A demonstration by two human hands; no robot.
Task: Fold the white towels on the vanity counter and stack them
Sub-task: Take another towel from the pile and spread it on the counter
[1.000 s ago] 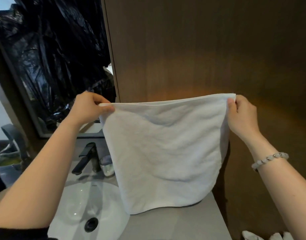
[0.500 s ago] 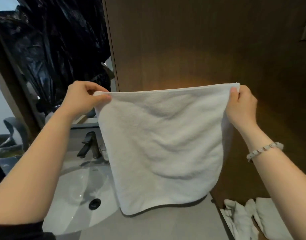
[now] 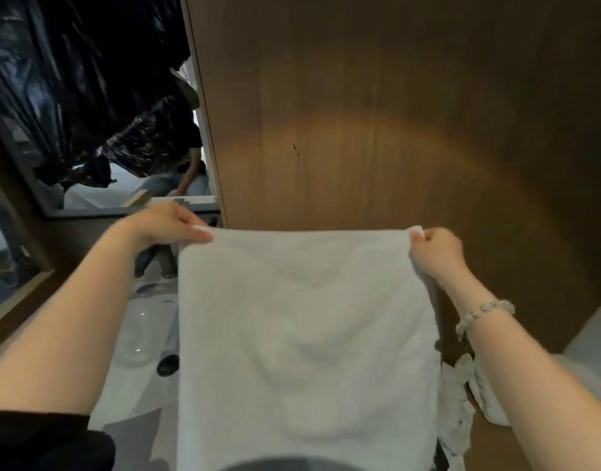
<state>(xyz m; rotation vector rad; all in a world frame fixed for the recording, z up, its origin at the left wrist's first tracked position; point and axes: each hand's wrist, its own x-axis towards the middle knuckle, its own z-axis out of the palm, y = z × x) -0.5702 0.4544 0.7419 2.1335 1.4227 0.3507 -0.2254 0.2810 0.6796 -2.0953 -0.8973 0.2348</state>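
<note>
From the head camera, the left hand and right hand each pinched a top corner of the towel. It stretched between the fingers and draped below them. The terry was soft and limp, so the edge under the left fingers might have slumped into the glossy, rounded sink.
</note>
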